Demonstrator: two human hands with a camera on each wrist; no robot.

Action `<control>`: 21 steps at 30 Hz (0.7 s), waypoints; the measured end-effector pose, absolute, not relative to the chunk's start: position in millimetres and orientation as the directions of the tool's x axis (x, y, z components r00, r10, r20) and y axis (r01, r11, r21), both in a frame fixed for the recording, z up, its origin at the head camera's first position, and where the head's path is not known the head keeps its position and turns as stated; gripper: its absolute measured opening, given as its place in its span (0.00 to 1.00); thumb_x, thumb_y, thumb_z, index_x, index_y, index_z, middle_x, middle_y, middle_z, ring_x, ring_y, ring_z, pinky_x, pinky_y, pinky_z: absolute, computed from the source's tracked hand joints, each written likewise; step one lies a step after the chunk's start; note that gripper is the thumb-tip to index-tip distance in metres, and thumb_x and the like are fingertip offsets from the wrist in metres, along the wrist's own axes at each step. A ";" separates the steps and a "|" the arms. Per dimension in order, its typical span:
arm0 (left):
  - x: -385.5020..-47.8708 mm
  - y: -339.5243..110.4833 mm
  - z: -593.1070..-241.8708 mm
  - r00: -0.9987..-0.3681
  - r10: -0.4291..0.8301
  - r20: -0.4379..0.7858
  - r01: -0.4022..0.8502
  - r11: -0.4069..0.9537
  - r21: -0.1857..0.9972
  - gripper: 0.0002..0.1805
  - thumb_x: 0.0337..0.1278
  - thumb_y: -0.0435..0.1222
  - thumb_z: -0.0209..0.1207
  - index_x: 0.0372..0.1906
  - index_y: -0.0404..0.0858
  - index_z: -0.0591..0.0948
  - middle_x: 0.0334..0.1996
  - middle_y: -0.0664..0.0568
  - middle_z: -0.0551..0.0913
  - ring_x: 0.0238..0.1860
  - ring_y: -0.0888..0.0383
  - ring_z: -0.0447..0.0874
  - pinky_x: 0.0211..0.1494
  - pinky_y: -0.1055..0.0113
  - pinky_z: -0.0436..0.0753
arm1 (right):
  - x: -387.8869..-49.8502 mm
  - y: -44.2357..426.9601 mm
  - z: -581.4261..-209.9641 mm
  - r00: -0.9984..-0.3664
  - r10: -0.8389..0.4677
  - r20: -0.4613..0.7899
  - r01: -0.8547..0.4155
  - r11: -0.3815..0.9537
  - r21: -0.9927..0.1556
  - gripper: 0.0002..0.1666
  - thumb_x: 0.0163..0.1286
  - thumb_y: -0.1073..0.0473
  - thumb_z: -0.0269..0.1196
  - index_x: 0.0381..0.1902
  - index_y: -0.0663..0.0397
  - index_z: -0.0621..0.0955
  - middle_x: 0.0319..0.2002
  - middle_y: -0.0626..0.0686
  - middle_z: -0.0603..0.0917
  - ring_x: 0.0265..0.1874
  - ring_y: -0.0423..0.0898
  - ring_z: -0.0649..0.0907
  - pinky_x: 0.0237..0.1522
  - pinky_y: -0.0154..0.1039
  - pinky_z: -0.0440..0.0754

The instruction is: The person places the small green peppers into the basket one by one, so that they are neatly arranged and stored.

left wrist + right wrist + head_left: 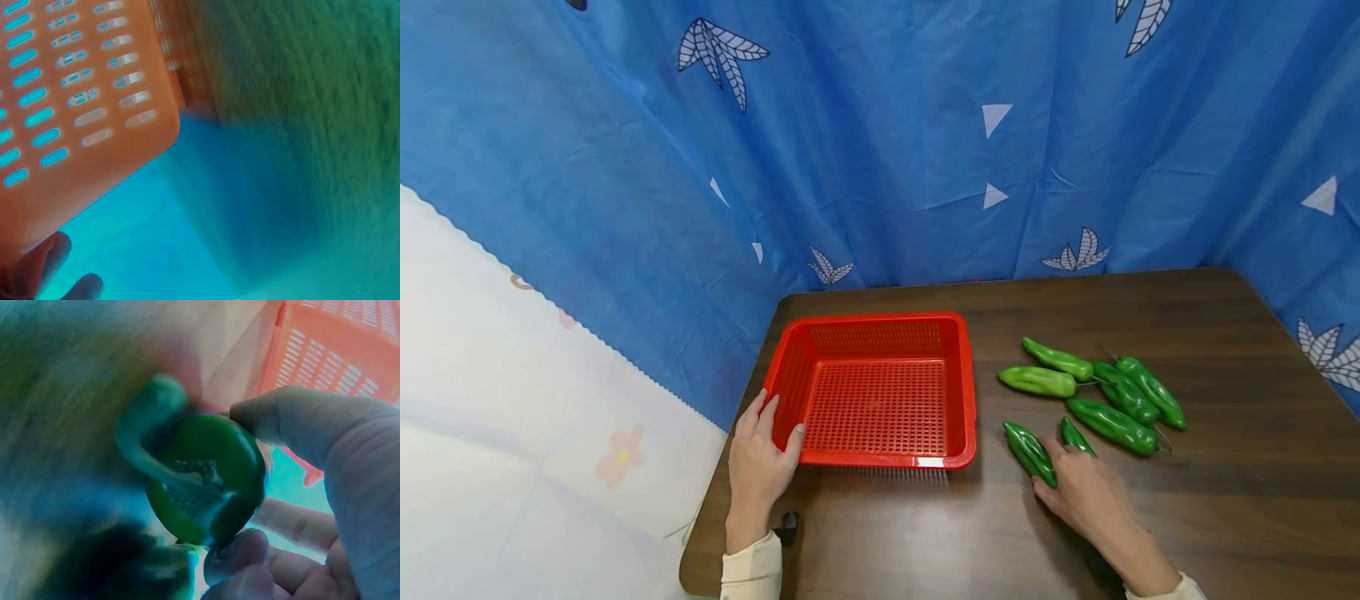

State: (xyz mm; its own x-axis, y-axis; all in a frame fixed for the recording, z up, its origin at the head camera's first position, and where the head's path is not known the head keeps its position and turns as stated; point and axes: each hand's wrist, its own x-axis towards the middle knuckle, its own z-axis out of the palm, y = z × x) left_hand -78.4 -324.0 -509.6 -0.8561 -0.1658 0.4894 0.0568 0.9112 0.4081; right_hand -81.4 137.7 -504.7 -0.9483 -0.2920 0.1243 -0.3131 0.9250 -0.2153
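Observation:
My right hand pinches a glossy dark green pepper between thumb and fingers, low over the table. In the right wrist view that pepper shows its curved stem end. Just beyond the fingers lies another green pepper, partly hidden by the hand. My left hand rests at the front left corner of a red plastic basket, fingers spread and lightly bent against the rim. In the left wrist view, fingertips show beside the basket's slotted wall. No pepper is visible inside the basket.
Right of the basket lie two light green peppers and several darker green peppers, close together. Everything stands on a brown wooden table. A blue curtain hangs behind it. Beside my left wrist is a small black object.

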 end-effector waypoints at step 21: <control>-76.1 -321.3 -506.8 -0.877 -0.218 0.429 -0.009 0.899 0.437 0.42 0.52 0.47 0.65 0.70 0.29 0.70 0.71 0.39 0.69 0.68 0.39 0.72 0.65 0.39 0.76 | -122.7 141.5 -433.9 -0.907 -0.287 0.309 -0.380 0.874 -0.303 0.39 0.54 0.47 0.74 0.61 0.58 0.79 0.22 0.52 0.81 0.15 0.40 0.71 0.17 0.36 0.68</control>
